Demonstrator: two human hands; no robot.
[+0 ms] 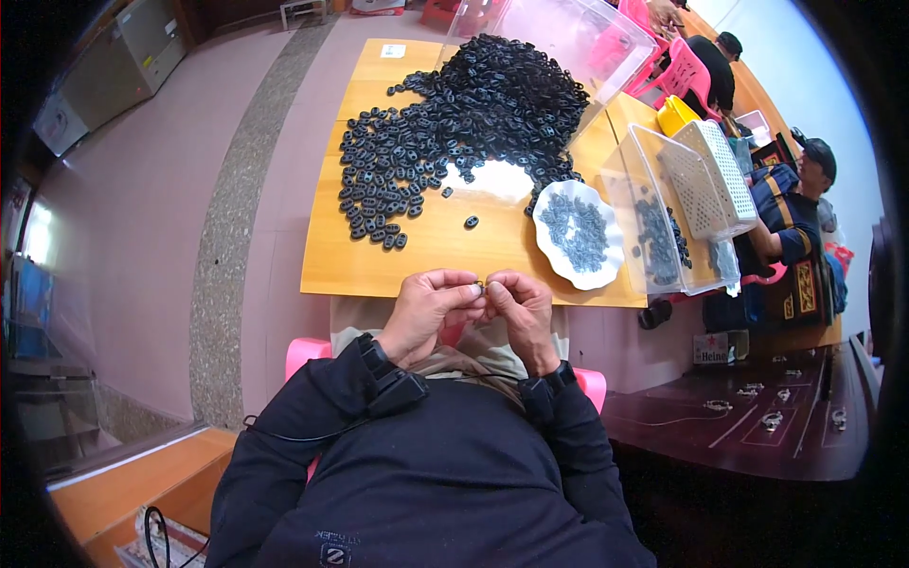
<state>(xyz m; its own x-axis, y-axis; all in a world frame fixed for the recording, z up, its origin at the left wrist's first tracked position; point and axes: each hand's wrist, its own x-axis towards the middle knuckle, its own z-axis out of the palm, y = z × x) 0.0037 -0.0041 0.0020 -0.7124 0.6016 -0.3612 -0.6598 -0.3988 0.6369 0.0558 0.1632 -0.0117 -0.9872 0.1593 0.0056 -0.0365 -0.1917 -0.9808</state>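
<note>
While the forearms (312, 407) slant forward and inward, the left hand (428, 312) and right hand (525, 314) meet, both pinched narrowly on a small piece (481, 286).

Your left hand (431, 310) and right hand (521, 312) meet at the near edge of the table (431, 263), pinching 1 tiny part (481, 286) between them. Beyond them, a heap of black pieces (511, 90) spreads out; 1 loose piece (472, 222) lies apart from it. To your right sit a white wavy-edged bowl (540, 220) of small grey bits (576, 232), a clear bin (684, 276) and a white basket (717, 180).
</note>
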